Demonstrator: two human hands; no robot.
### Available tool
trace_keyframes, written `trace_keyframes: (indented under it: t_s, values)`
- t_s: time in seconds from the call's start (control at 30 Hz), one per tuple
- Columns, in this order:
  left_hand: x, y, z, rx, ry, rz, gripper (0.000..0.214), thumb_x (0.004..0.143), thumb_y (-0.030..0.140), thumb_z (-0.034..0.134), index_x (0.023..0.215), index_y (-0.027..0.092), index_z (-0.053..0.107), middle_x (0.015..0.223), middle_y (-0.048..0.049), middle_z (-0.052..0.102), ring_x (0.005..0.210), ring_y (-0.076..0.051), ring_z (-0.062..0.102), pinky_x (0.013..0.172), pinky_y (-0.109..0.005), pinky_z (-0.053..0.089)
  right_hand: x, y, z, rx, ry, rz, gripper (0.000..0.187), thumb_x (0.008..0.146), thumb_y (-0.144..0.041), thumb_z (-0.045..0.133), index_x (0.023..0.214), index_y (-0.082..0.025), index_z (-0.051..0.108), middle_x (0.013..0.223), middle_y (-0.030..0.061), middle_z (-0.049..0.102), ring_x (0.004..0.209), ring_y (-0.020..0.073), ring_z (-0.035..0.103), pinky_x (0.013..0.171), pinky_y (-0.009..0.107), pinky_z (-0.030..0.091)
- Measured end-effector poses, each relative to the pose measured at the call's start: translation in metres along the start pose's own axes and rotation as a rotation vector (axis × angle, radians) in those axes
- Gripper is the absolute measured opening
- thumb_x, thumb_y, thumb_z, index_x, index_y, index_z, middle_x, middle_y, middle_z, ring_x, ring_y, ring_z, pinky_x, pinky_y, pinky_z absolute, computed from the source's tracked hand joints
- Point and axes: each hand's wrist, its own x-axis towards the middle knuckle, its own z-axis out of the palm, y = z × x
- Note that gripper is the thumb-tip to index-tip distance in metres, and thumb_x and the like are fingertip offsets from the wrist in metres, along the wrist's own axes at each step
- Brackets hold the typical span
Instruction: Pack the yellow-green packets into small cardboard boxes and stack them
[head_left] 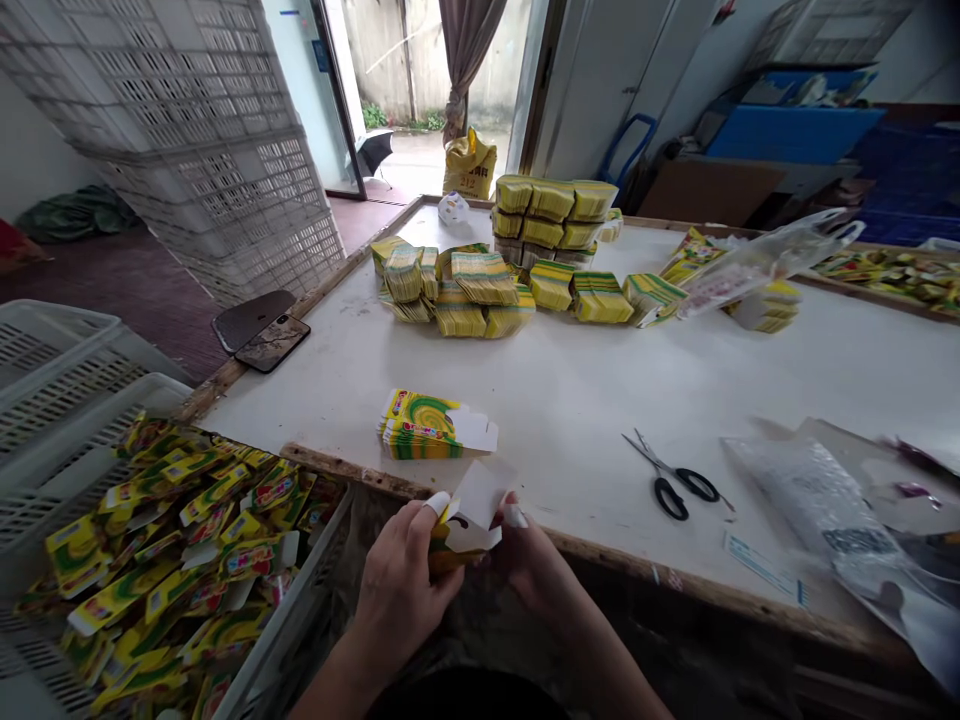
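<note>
Just off the table's front edge, a small yellow carton (457,535) is between my two hands, its white end flaps standing up. My left hand (405,560) is closed around the carton's left side, a white cover on one fingertip. At the flaps on the other side, my right hand (521,550) pinches the carton with thumb and finger, also with a white fingertip cover. Whatever may be inside the carton is hidden. Beyond my hands lies a small stack of flattened yellow and green cartons (424,425) on the white table (555,400).
Black-handled scissors (667,475) lie to the right, near clear plastic packaging (825,500). Bundled flat cartons (555,200) are piled at the back. A phone (272,343) rests at the left edge. Below it, a crate (300,600) holds many folded cartons.
</note>
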Motion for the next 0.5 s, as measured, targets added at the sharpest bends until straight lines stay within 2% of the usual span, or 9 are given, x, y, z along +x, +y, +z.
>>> trace_keyframes:
  t_s: [0.07,0.13,0.2,0.33,0.43,0.5]
  values:
    - [0.003,-0.006,0.0,0.079,0.015,0.051,0.043,0.078,0.021,0.061,0.117,0.014,0.045,0.097,-0.0137,0.065,0.086,-0.027,0.066,0.074,-0.037,0.058,-0.004,-0.01,-0.005,-0.131,-0.022,-0.087,0.042,0.065,-0.055,0.079,0.069,-0.017,0.063,0.062,-0.0021,0.059,0.058,0.0116,0.051,0.055,0.022,0.042]
    - [0.006,-0.01,0.0,0.112,0.02,0.083,0.041,0.079,0.02,0.061,0.117,0.014,0.046,0.098,-0.0144,0.065,0.085,-0.027,0.066,0.073,-0.038,0.057,-0.007,-0.019,-0.006,-0.23,-0.048,-0.118,0.025,0.066,-0.032,0.083,0.067,-0.015,0.064,0.063,-0.0024,0.06,0.059,0.0103,0.051,0.057,0.02,0.041]
    - [0.007,-0.012,0.002,0.093,0.024,0.075,0.044,0.079,0.02,0.062,0.119,0.015,0.046,0.099,-0.0142,0.065,0.086,-0.027,0.066,0.074,-0.038,0.057,-0.007,-0.022,-0.005,-0.155,-0.074,-0.06,0.017,0.066,-0.022,0.08,0.067,-0.014,0.065,0.062,-0.0018,0.061,0.058,0.0099,0.052,0.058,0.02,0.041]
    - [0.006,-0.008,0.006,-0.064,0.05,-0.049,0.063,0.077,0.025,0.066,0.131,0.015,0.036,0.106,-0.0153,0.064,0.092,-0.028,0.065,0.076,-0.037,0.057,-0.001,-0.009,-0.002,0.098,-0.134,0.088,0.028,0.066,-0.036,0.079,0.068,-0.017,0.059,0.056,-0.0034,0.057,0.051,0.01,0.051,0.056,0.023,0.045]
    - [0.004,-0.006,0.007,-0.199,0.044,-0.108,0.067,0.077,0.024,0.067,0.134,0.019,0.031,0.11,-0.0131,0.06,0.094,-0.025,0.065,0.076,-0.034,0.056,0.002,0.003,-0.003,0.214,-0.155,0.059,0.037,0.066,-0.049,0.08,0.076,-0.018,0.061,0.059,-0.004,0.056,0.054,0.0104,0.053,0.057,0.023,0.046]
    - [0.003,-0.007,0.007,-0.24,0.024,-0.109,0.063,0.077,0.021,0.065,0.131,0.022,0.033,0.11,-0.0109,0.058,0.094,-0.023,0.065,0.075,-0.033,0.056,0.002,0.006,-0.005,0.197,-0.158,-0.007,0.04,0.067,-0.051,0.08,0.081,-0.018,0.063,0.064,-0.0024,0.06,0.057,0.0101,0.054,0.058,0.021,0.045]
